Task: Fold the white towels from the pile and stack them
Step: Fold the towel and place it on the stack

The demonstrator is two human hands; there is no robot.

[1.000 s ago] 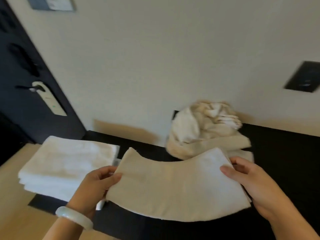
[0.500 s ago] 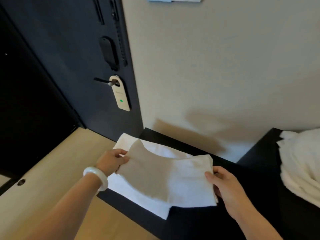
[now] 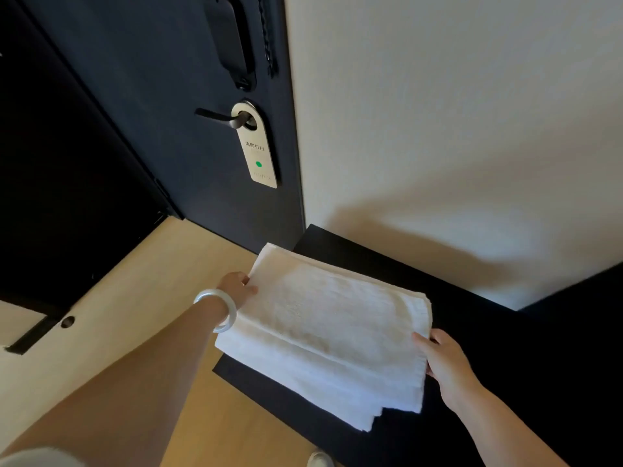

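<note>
The folded white cloth towel (image 3: 337,308) just landed on the stack (image 3: 320,392) on the black worktop (image 3: 505,365): one more done. Left hand (image 3: 236,288) and right hand (image 3: 445,362) seem to pinch its ends

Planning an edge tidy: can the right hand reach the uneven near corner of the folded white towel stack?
Probably yes. The right hand grips the folded white towel stack at its right edge; only black tabletop lies between it and that corner.
</note>
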